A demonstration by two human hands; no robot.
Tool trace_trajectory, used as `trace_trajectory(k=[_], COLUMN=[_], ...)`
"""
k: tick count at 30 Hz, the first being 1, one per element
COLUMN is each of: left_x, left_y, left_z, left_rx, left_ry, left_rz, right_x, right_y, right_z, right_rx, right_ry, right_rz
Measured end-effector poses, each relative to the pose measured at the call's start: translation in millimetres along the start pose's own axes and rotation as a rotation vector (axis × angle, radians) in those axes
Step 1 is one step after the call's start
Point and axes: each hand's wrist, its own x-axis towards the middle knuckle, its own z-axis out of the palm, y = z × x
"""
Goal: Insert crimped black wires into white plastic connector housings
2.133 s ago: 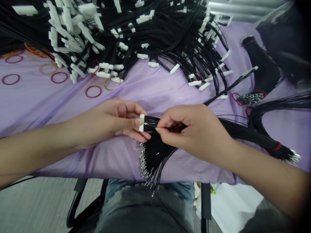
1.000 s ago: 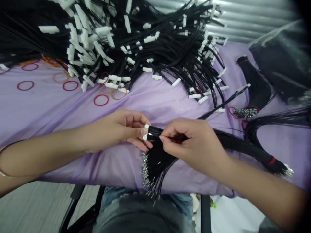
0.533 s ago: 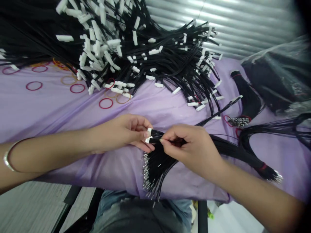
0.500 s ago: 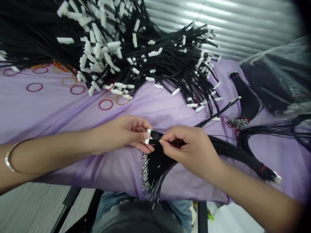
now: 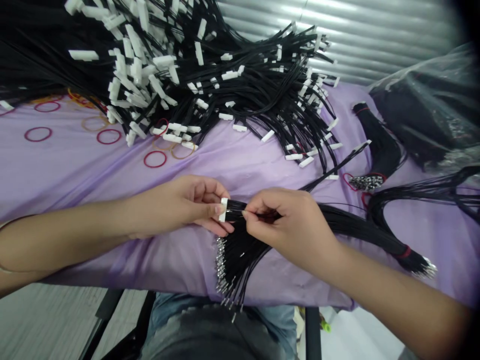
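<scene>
A small white plug connector [image 5: 223, 210] is pinched between the thumb and fingers of my left hand [image 5: 204, 205]. Several thin black wires run from its right side toward my right hand [image 5: 279, 215]. That hand is closed, thumb against forefinger, on a black wire [image 5: 240, 211] just right of the connector. Beneath both hands lies a fanned bundle of black wires [image 5: 243, 255], with bare metal terminals [image 5: 220, 267] along its left edge. The far ends of the wires are hidden behind my right hand.
A large heap of black cables with white connectors [image 5: 138, 70] covers the back of the purple-covered table [image 5: 180, 272]. Rubber bands [image 5: 155, 159] lie in front of it. Tied wire bundles [image 5: 378, 145] and a clear plastic bag [image 5: 420, 110] are at the right. A chair armrest [image 5: 110, 304] stands below the table edge.
The whole view has shifted slightly, so the heap and rubber bands appear further left and higher. Both hands keep nearly the same hold on the connector and the wire.
</scene>
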Motion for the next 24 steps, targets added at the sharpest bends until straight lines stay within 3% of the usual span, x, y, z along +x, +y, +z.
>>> trace_trajectory(k=[6,15,24], left_x=[-3.6,-1.2,-1.6], left_y=[5.5,3.7,9.8], left_z=[5.6,3.9,8.7], left_rx=[0.025,0.008,0.016], left_ry=[0.056,0.012,0.081], left_rz=[-0.007,0.015,-0.069], right_x=[-0.5,-0.9,-1.1], right_y=[-0.8,-0.9,-1.1], right_z=[0.0,4.8,10.4], right_rx=[0.033,-0.006,-0.050], right_ry=[-0.040,-0.042,-0.039], right_rz=[-0.003,-0.030,-0.075])
